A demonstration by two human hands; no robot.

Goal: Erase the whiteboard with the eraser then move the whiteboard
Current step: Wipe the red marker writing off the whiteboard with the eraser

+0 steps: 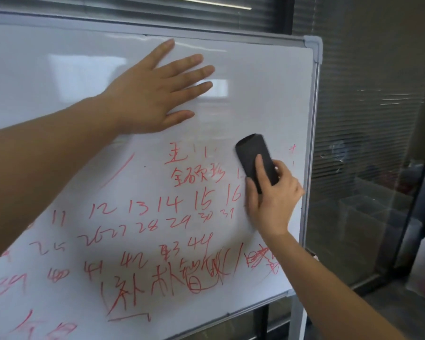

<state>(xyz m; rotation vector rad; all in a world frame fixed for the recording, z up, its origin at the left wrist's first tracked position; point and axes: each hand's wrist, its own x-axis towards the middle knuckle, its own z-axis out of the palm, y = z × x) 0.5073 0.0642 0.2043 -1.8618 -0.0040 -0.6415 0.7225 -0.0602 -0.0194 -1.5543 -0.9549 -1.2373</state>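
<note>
head view shows the whiteboard (255, 94) filling most of the frame, its metal frame running down the 3 o'clock side in front of a glass wall with blinds (368, 143). the left hand (155, 94) lies flat on the wiped upper area toward 11 o'clock, fingers straight and spread apart, apparently bracing the board. the right hand (272, 200) sits toward 3 o'clock from centre, its fingers and thumb clamped round the lower end of the black eraser (254, 158), which lies against the board and points up toward 11 o'clock. the top band looks clean; red writing (157, 217) covers everything from the middle down to 6 and 7 o'clock, with faint specks near the frame at 3 o'clock. the step in hand appears to be wiping, with much of the board not yet done. to do it well, the eraser face should probably stay flat on the surface, with firm pressure and overlapping strokes swept across from 3 toward 9 o'clock, working down row by row. the bracing palm is best kept on bare surface, since the board stands on legs and may shift under a hard push. the dense characters near 6 o'clock likely need repeated passes.
</note>
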